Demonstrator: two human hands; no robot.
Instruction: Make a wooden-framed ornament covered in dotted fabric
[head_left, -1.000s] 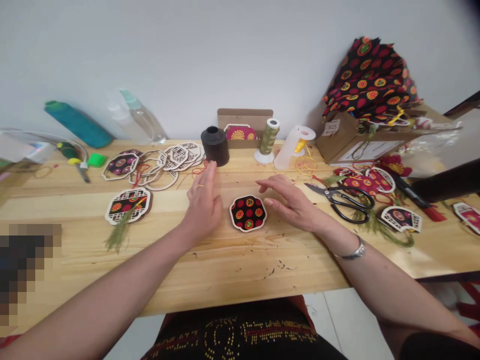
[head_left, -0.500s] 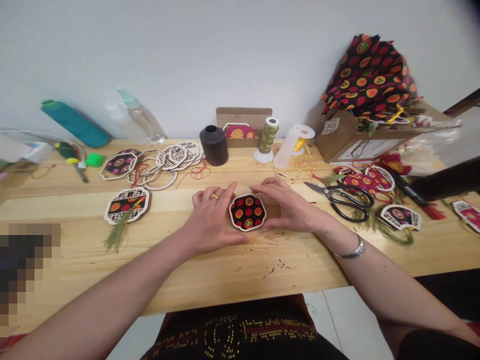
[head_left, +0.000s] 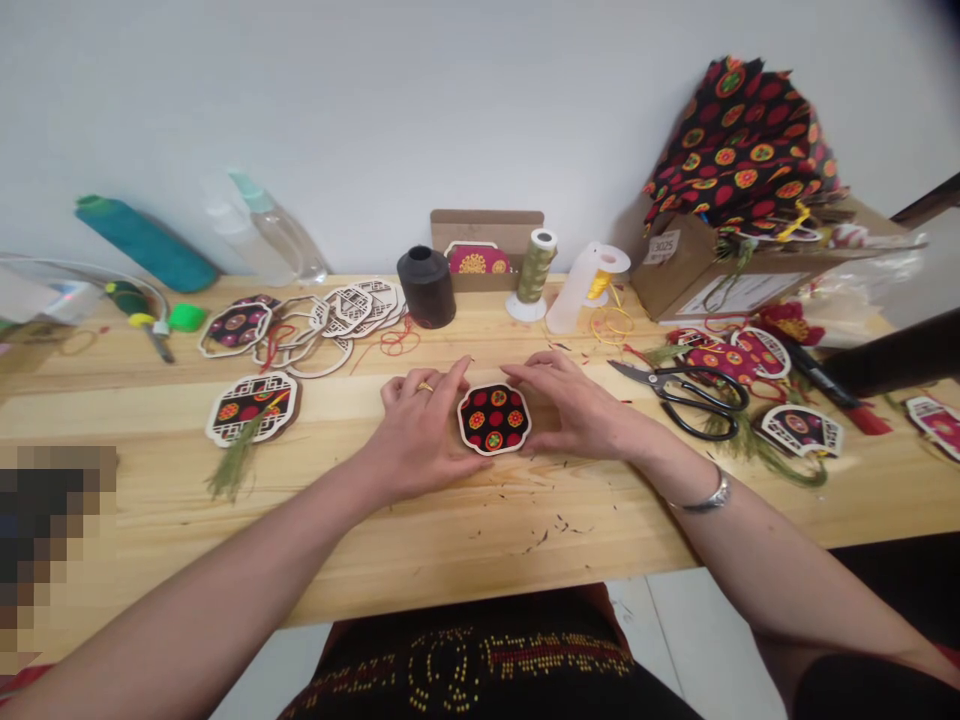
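Between my hands on the wooden table lies a small lobed wooden-framed piece [head_left: 494, 419], its centre black fabric with red and yellow flower medallions. My left hand [head_left: 420, 430] rests at its left side, thumb and forefinger spread apart around it. At the right side my right hand [head_left: 574, 408] is curved in the same way, fingers apart, its thumb close to the piece's edge. Whether either hand touches the frame I cannot tell. A similar latticed piece with a green tassel [head_left: 252, 410] lies to the left.
Black-handled scissors [head_left: 701, 400] lie right of my right hand, near tasselled ornaments [head_left: 735, 355]. Behind stand a black thread cone [head_left: 427, 288], a green thread spool [head_left: 537, 268] and a cardboard box [head_left: 675, 270] with patterned fabric. Wooden cut-outs [head_left: 367, 306] are piled at back left.
The view has shifted very slightly. Both hands and the framed piece keep nearly the same places relative to each other.
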